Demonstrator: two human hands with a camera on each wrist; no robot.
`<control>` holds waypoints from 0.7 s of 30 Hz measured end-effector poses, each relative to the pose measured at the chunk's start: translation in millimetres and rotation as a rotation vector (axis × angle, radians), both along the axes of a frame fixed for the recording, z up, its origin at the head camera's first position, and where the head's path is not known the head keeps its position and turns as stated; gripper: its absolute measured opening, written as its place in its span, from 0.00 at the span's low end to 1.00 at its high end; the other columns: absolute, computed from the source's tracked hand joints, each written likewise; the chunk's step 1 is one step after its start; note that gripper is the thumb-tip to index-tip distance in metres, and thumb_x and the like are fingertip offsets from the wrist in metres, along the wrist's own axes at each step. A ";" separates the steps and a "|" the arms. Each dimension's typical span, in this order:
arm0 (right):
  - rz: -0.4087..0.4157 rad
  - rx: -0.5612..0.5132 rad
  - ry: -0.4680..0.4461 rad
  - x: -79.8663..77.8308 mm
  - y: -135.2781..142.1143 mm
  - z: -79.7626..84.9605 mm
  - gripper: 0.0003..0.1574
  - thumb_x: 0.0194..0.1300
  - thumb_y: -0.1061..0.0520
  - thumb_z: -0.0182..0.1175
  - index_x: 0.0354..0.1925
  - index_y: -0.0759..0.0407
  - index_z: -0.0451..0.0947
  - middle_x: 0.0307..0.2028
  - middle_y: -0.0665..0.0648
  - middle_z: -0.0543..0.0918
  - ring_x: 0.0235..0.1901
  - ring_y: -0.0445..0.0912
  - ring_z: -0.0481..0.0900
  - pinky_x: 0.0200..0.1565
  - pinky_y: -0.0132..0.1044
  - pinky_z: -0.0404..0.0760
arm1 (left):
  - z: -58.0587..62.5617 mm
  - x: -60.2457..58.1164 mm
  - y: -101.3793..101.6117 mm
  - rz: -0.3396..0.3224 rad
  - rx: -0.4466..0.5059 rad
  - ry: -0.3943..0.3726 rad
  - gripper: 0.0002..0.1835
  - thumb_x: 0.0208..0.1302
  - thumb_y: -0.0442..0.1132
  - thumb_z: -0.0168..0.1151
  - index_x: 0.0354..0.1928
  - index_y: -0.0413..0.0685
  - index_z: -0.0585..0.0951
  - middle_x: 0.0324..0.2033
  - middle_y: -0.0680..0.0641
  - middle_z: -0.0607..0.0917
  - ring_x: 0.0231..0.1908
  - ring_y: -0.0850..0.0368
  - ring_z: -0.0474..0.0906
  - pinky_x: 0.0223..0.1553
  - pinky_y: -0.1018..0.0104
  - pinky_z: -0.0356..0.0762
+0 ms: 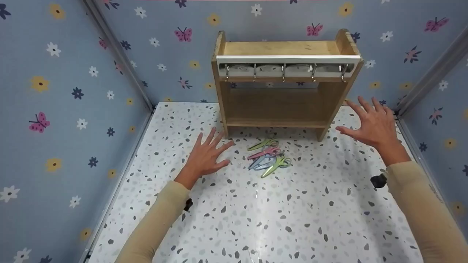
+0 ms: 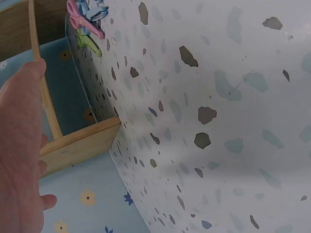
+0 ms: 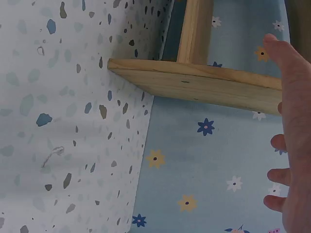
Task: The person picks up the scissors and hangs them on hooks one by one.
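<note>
Several craft scissors (image 1: pixel 269 153) with green, pink and blue handles lie in a loose pile on the speckled surface. Behind them stands a small wooden shelf (image 1: pixel 276 122) with a white rail (image 1: pixel 270 57) bearing metal hooks along its upper front. My left hand (image 1: pixel 206 155), fingers spread, hovers left of the scissors, holding nothing. Off to the right of the shelf, my right hand (image 1: pixel 376 122) is spread wide with nothing in it. In the left wrist view, pink scissors (image 2: pixel 83 20) show near the top edge. The right wrist view shows the shelf's side panel (image 3: pixel 194 80).
Blue walls (image 1: pixel 175 54) with flowers and butterflies enclose the white speckled table (image 1: pixel 292 215) at the back, left and right. Grey metal strips (image 1: pixel 120 54) run along the corners. The shelf stands close to the back wall.
</note>
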State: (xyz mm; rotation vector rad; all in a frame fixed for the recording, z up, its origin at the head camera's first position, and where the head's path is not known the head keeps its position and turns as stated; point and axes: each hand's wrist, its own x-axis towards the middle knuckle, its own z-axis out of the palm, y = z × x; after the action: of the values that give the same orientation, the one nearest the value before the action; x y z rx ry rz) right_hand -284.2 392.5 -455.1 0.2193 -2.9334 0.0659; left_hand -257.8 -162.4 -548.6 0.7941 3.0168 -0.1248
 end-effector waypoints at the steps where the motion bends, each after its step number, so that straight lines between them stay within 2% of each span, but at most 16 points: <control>1: 0.000 -0.014 0.006 0.0 0.0 -0.4 0.62 0.67 0.22 0.67 0.88 0.44 0.63 0.88 0.68 0.63 0.85 0.77 0.58 0.78 0.84 0.60 | -0.5 0.0 1.3 0.001 -0.003 -0.001 0.41 0.81 0.72 0.53 0.90 0.75 0.59 0.93 0.45 0.54 0.93 0.36 0.44 0.87 0.24 0.51; 6: 0.005 -0.085 0.037 -0.6 0.0 -3.3 0.61 0.66 0.25 0.70 0.87 0.47 0.65 0.87 0.69 0.65 0.84 0.77 0.60 0.76 0.85 0.61 | -3.0 -0.7 7.3 0.011 -0.011 -0.003 0.41 0.82 0.72 0.51 0.90 0.75 0.60 0.93 0.45 0.55 0.93 0.37 0.46 0.87 0.25 0.52; 12: -0.017 -0.180 0.025 -3.2 -1.8 -10.0 0.60 0.68 0.27 0.70 0.88 0.45 0.63 0.87 0.70 0.65 0.84 0.78 0.61 0.74 0.87 0.61 | -6.5 -0.6 13.0 0.006 0.009 -0.004 0.40 0.83 0.72 0.48 0.90 0.75 0.60 0.92 0.45 0.56 0.93 0.36 0.46 0.87 0.26 0.54; 21: -0.076 -0.352 -0.010 -7.5 -4.4 -22.2 0.62 0.72 0.28 0.70 0.91 0.46 0.57 0.86 0.73 0.65 0.81 0.77 0.65 0.73 0.82 0.68 | -11.8 0.7 20.7 0.021 0.051 0.029 0.39 0.83 0.71 0.50 0.90 0.74 0.61 0.92 0.45 0.57 0.92 0.37 0.49 0.86 0.26 0.58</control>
State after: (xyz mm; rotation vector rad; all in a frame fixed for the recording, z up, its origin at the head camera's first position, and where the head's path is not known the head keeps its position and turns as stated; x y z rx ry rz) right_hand -291.7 388.1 -477.3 0.0525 -2.8716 0.5659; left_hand -257.1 -141.7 -560.4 0.7706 3.0667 -0.0596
